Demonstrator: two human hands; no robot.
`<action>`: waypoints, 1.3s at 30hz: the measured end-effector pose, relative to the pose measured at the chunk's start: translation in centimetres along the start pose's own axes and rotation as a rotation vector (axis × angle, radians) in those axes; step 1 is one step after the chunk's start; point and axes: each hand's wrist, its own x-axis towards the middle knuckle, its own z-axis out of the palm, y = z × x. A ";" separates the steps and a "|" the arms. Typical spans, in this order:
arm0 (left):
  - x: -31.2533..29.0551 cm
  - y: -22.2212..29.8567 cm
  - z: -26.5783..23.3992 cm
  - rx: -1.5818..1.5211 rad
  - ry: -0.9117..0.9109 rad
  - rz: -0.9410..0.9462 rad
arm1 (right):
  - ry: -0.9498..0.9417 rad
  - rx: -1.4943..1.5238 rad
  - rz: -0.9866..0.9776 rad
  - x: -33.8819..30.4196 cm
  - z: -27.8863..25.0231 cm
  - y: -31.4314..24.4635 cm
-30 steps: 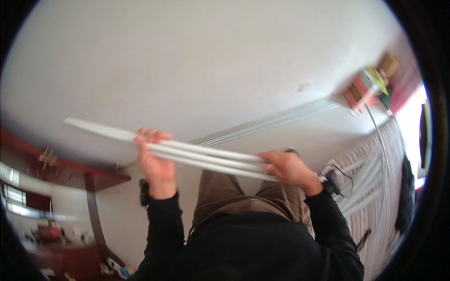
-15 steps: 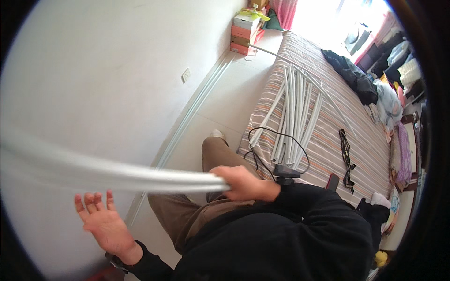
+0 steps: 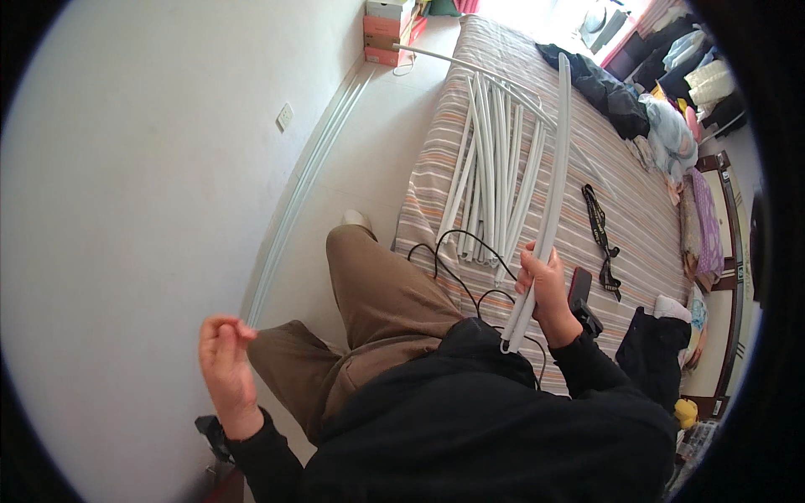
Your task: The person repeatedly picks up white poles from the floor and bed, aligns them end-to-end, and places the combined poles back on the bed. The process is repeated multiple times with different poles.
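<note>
Gripping a few white tubes (image 3: 554,189), the right hand (image 3: 549,292) sits right of centre in the frame, its fingers wrapped around them near their lower end. The tubes slant up from the lower centre to the upper right, passing over the bed. The left hand (image 3: 226,373), at the lower left, is raised with its fingers loosely bent and nothing in it; it is well apart from the tubes. A dark device is strapped at each wrist.

Below the hands are a black top (image 3: 495,427) and brown trousers (image 3: 390,289). A black cable (image 3: 459,230) loops just left of the right hand, and a dark, red-edged phone-like object (image 3: 579,285) lies just beside that hand.

On the striped bed cover (image 3: 428,172), a loose heap of white tubes (image 3: 495,168) fills the upper centre. A black strap (image 3: 597,226) lies right of the held tubes, with dark clothing (image 3: 608,92) at the upper right. Pale strips (image 3: 306,180) run along the wall base at left of centre, toward stacked boxes (image 3: 382,42) at the top.
</note>
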 end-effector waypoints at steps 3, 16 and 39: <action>1.2 -1.8 2.6 0.110 -0.178 -0.106 | 0.000 0.007 0.022 -0.8 1.5 -1.1; 3.2 -4.5 7.1 0.359 -0.536 -0.252 | -0.147 -0.094 -0.205 -4.4 2.2 -11.1; 3.2 -8.1 3.5 0.297 -0.481 -0.378 | 0.179 -0.887 0.051 3.3 -17.4 11.4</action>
